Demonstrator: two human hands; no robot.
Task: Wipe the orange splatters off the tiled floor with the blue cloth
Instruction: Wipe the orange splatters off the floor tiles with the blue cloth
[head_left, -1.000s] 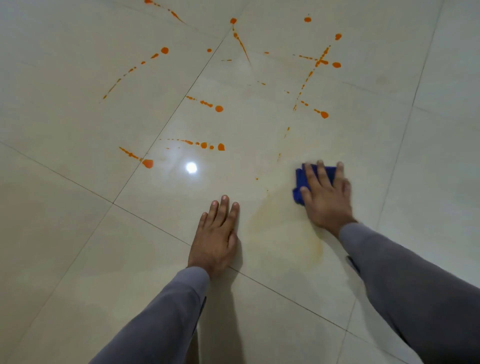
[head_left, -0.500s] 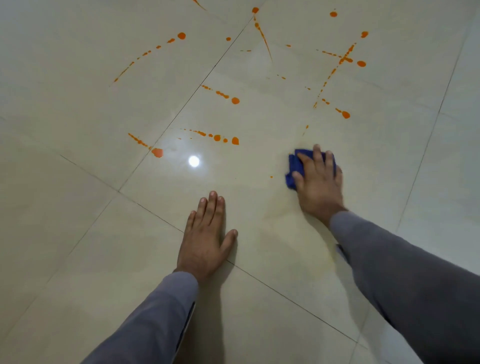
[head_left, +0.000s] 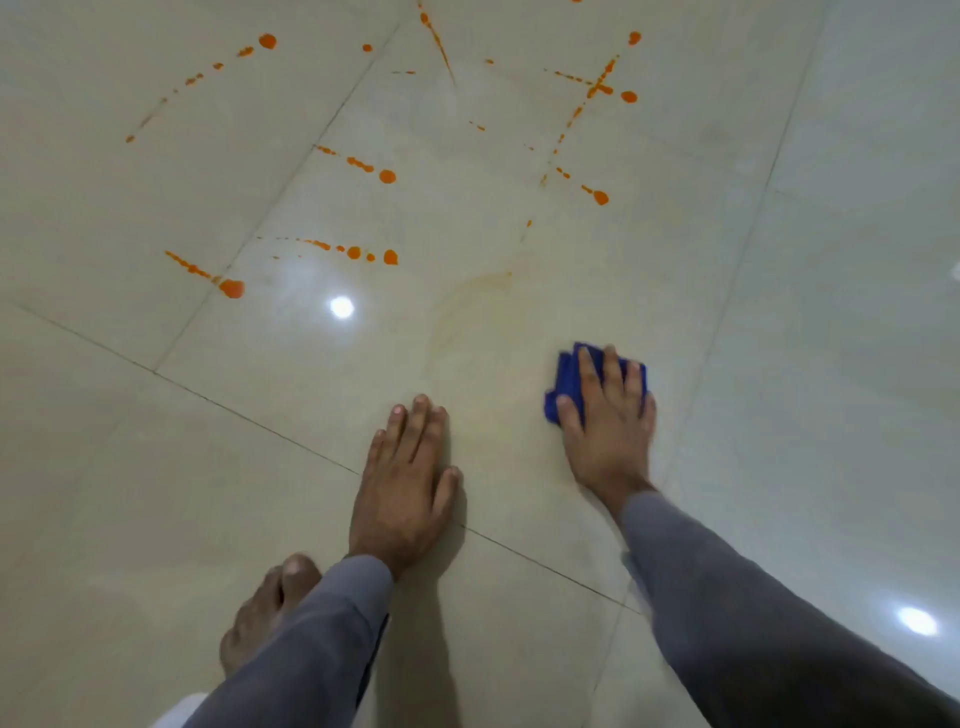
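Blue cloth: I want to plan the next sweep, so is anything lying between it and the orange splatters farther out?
Nothing visible. The right hand presses the blue cloth flat on the tiled floor. Between it and the nearest orange splatters lies only bare tile with a faint smear. The left hand rests off to the side.

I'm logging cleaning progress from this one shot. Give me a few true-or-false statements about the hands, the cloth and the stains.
1. The right hand presses the blue cloth on the floor. True.
2. The left hand holds a second cloth. False: it rests flat on the bare floor.
3. All orange splatters are gone. False: many remain beyond the cloth.
4. A faint yellowish smear lies ahead of the hands. True.
5. A bare foot shows beside the left sleeve. True.
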